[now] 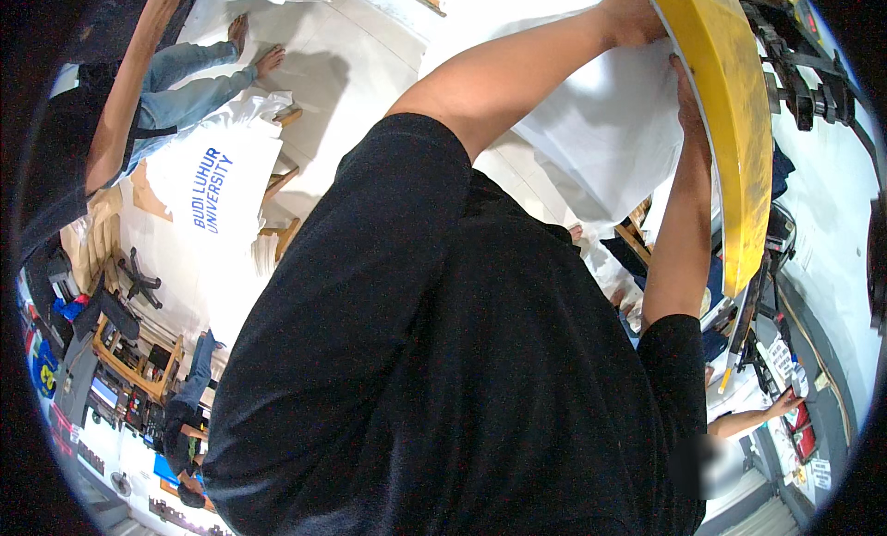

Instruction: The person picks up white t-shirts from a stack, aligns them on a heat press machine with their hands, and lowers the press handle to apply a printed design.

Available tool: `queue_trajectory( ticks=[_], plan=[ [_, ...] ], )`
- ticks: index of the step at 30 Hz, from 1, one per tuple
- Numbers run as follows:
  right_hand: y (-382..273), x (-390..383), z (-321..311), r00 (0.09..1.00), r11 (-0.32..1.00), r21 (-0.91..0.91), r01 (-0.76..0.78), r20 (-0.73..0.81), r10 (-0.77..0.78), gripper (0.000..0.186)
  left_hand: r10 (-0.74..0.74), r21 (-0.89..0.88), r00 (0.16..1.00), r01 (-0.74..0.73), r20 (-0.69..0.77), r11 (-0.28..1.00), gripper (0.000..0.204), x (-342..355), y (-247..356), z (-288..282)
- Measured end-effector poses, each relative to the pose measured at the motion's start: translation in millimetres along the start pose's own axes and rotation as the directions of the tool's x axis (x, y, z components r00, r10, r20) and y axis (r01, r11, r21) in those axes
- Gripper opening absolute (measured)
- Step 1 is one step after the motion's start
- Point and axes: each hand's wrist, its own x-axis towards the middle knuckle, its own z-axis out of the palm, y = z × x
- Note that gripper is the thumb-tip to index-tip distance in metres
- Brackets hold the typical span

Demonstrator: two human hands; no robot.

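A long yellow screen-printing frame (730, 139) with dark smudges and a pale edge stands tilted at the upper right, seen nearly side-on. My left hand (636, 17) is closed at its upper end, the fingertips partly hidden. Lower along the same edge, my right hand (686, 92) also grips it, most of the fingers out of sight behind the frame. Beneath and left of the frame spreads white cloth (601, 111), its lower edge hanging down.
At the left, another person's arm (125, 102) reaches up beside a white T-shirt (217, 171) with blue lettering. Wooden supports (282, 180) stick out beside that shirt. Black metal brackets (808, 92) sit right of the frame. Another person's hand (785, 404) extends at lower right.
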Motion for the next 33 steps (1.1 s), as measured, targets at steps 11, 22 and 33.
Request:
queue_trajectory(
  ticks=[11,22,33],
  plan=[
    [54.6,-4.4,35.1,0.970,0.977,-0.015,0.212,-0.121,-0.212,0.055,-0.013,0.018,0.999,0.012,0.033,1.000,0.043,-4.0,1.4,-0.5],
    [66.6,-34.1,52.6,0.944,0.962,0.015,0.272,-0.196,-0.264,0.047,-0.017,0.046,0.998,0.014,0.063,0.999,0.042,-3.6,13.4,3.0],
    [73.1,-69.1,26.1,0.967,0.987,0.051,0.154,-0.212,-0.140,0.050,-0.019,0.064,0.978,0.005,0.209,0.998,0.042,-14.9,38.2,-2.1]
  ],
)
